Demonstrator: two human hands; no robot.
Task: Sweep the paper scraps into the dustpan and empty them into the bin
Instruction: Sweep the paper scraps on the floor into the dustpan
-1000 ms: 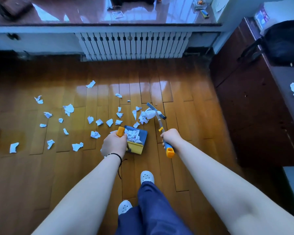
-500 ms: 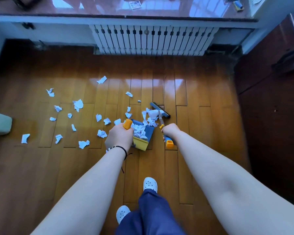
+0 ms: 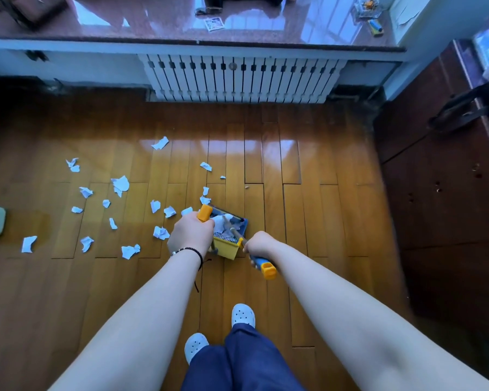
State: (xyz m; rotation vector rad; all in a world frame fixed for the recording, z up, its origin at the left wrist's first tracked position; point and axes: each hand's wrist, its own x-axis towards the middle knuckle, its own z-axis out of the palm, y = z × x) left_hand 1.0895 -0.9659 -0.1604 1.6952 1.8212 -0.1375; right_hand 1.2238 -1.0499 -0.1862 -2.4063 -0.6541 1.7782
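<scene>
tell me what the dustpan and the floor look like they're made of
The small blue-and-yellow dustpan looks like moulded plastic: solid bright colours, smooth matte walls. The orange-brown plank floor looks like varnished wood: visible board seams and glossy window reflections, though it could be laminate.

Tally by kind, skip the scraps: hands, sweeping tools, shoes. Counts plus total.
hands: 2 (left hand, right hand)
dustpan: 1
brush: 1
shoes: 2
Total: 6
</scene>
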